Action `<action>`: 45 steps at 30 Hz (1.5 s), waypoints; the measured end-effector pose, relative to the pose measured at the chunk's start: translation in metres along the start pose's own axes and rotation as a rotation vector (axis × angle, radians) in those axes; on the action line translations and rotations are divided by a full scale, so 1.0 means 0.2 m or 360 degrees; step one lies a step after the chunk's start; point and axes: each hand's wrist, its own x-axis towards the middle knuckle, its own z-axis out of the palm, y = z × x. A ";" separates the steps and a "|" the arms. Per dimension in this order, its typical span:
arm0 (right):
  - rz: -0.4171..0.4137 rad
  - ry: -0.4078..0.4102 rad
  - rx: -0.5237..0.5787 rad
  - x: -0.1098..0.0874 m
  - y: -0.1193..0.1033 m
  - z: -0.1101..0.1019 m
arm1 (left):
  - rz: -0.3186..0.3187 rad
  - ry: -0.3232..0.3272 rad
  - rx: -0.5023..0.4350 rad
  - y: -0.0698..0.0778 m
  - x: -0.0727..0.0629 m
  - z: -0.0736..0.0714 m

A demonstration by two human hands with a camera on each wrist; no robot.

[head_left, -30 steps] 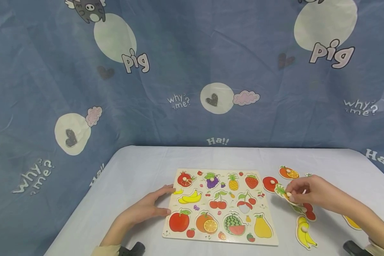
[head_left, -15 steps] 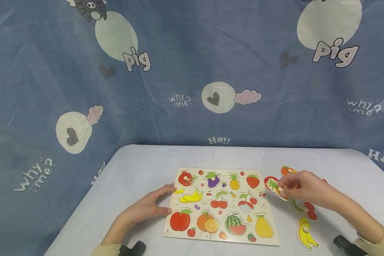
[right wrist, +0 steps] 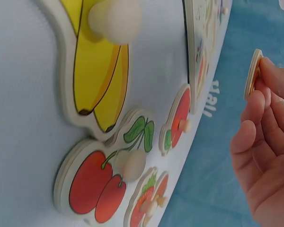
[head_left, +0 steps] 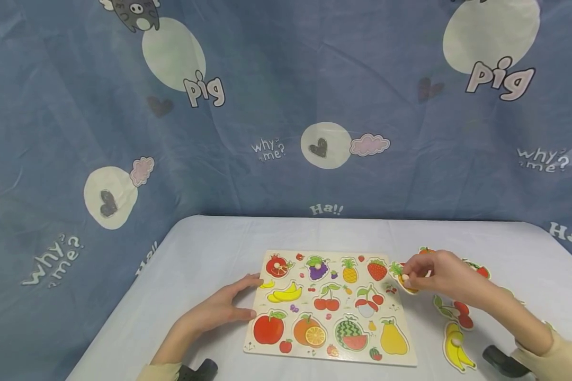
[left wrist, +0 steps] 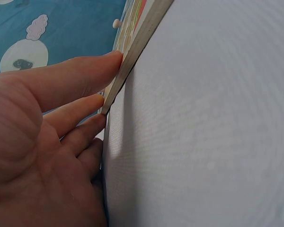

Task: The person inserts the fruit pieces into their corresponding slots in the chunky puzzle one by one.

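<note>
My right hand [head_left: 434, 272] pinches a wooden pineapple puzzle piece [head_left: 394, 270] by its small knob, just right of the fruit puzzle board [head_left: 412, 352]. In the right wrist view the pineapple piece [right wrist: 252, 75] shows edge-on, raised above the table. My left hand [head_left: 214, 312] touches the board's left side with its thumb and fingertips, the fingers fairly straight. The left wrist view shows the thumb [left wrist: 80, 75] against the board's edge [left wrist: 142, 42]. On the board, a grape piece [head_left: 318, 271] with a knob sits in the top row; a printed pineapple [head_left: 349, 272] lies to its right.
Right of the board lie a banana piece [head_left: 455, 344] and a cherry piece [head_left: 462, 315]. A watermelon piece [head_left: 481, 271] and an orange piece [head_left: 426, 250] lie farther back, partly behind my right hand. A blue printed cloth [head_left: 267, 185] hangs behind the white table [head_left: 209, 243].
My right hand has moved left toward the board's right edge, carrying the pineapple piece past the red one. My left hand stays at the board's left side.
</note>
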 end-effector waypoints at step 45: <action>0.0131 0.0185 -0.0040 0.17 -0.10 0.17 | 0.0065 -0.0013 -0.0013 -0.01 0.00 0.00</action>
